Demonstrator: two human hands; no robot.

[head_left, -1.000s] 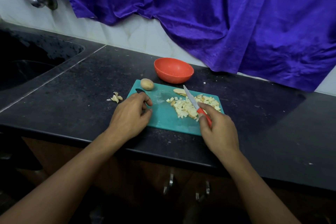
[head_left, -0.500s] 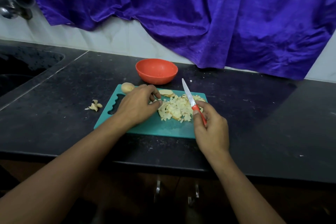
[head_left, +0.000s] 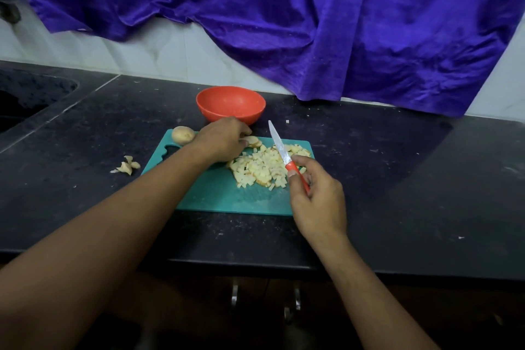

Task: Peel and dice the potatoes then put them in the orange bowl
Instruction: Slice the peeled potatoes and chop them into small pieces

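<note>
The person stands at a black counter [head_left: 397, 179]. A green cutting board [head_left: 216, 199] lies flat on it. In the middle of the board is a pile of diced potato [head_left: 262, 169], small pale bits all heaped together. At the far edge of the board, just beside the pile, lies a potato slice [head_left: 253, 141]. One whole potato [head_left: 183, 135], with its brown skin on, sits at the far left corner of the board.

The orange bowl [head_left: 230, 104] stands upright on the counter, just behind the board.

The left hand [head_left: 223, 139] reaches across the board, between the whole potato and the pile. Its fingers bend down and touch the potato slice. It is too hard to tell if the hand is pinching the slice or only touching it.

The right hand [head_left: 315, 196] grips a knife [head_left: 285, 156] by its red handle. The blade points up and away, over the right side of the pile.

Some peels [head_left: 126, 166] lie on the counter, left of the board. A purple cloth [head_left: 312, 23] hangs over the white wall [head_left: 159, 51] behind. A dark sink [head_left: 25, 94] is at the far left.
</note>
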